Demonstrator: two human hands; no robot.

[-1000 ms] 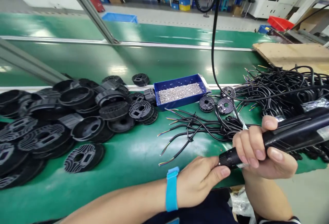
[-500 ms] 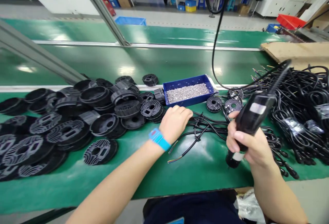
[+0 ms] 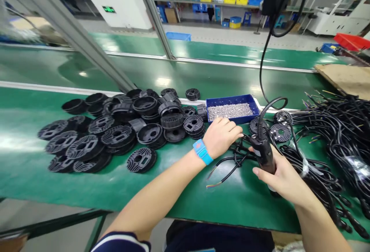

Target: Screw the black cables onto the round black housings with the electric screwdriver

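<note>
My right hand (image 3: pixel 277 175) is wrapped round a black electric screwdriver (image 3: pixel 262 152), which stands nearly upright with its cord leaving the top. Its lower end is partly hidden behind the hand. My left hand (image 3: pixel 224 135), with a blue wrist strap (image 3: pixel 202 151), is palm down with the fingers curled together. Its fingertips are hidden above the tied black cables (image 3: pixel 238 157), so I cannot make out what they hold. Stripped coloured wire ends point toward me. Just beyond the left hand sits a blue bin (image 3: pixel 231 120) of small silvery metal parts.
Many round black housings (image 3: pixel 140 159) lie heaped on the left of the green bench (image 3: pixel 173 202). Several black discs (image 3: pixel 280 132) lie right of the bin. Bundled black cables (image 3: pixel 326 147) cover the right side. The screwdriver's cord (image 3: pixel 261 66) hangs from above.
My view has swung left, so the bench things appear farther right. The screwdriver has turned from leaning right to nearly upright. My left hand stays curled near the cables.
</note>
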